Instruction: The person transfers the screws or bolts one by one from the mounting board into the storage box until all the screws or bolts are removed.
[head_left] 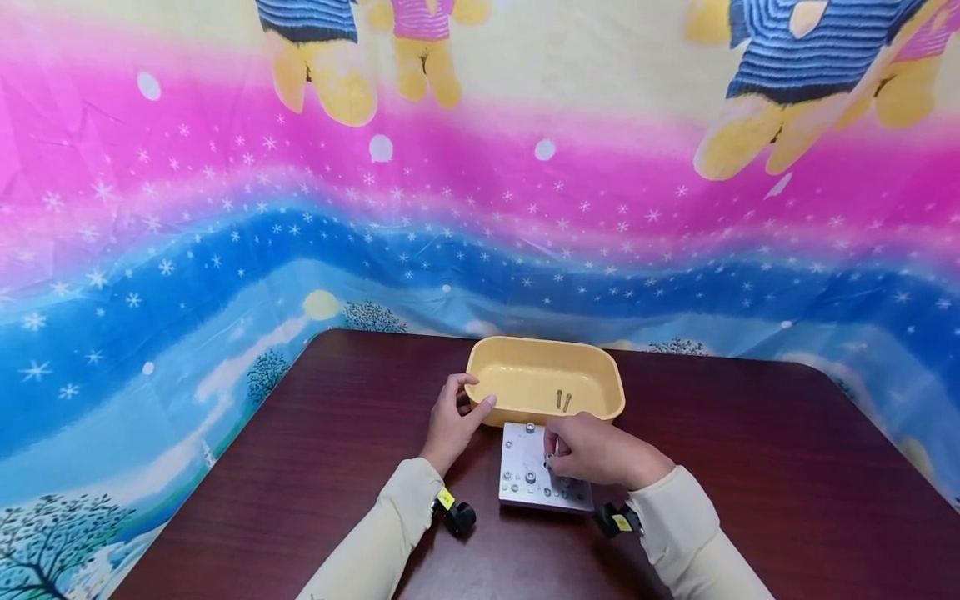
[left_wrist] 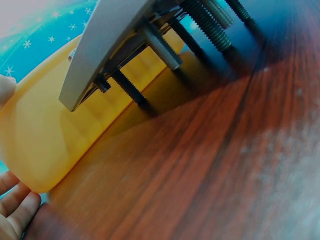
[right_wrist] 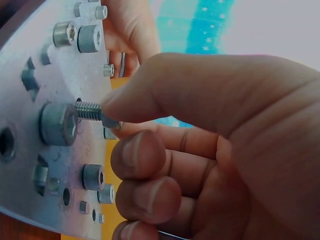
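My right hand (head_left: 600,450) pinches a small bolt (right_wrist: 90,111) between thumb and index finger. The bolt's threaded end points into a hole in the silver metal plate (right_wrist: 25,185), its head partly covered by the fingertips. Socket-head screws of several sizes sit in the plate, some holes bare; in the left wrist view threaded shanks (left_wrist: 160,47) stick out below it. My left hand (head_left: 450,425) holds the left end of the yellow tray (head_left: 525,379), its thumb at the front and its fingers around the corner.
Two long screws (head_left: 558,400) lie inside the tray, which stands right behind the plate. Both are on a dark red wooden table (head_left: 352,417). Behind the table hangs a patterned cloth (head_left: 465,192).
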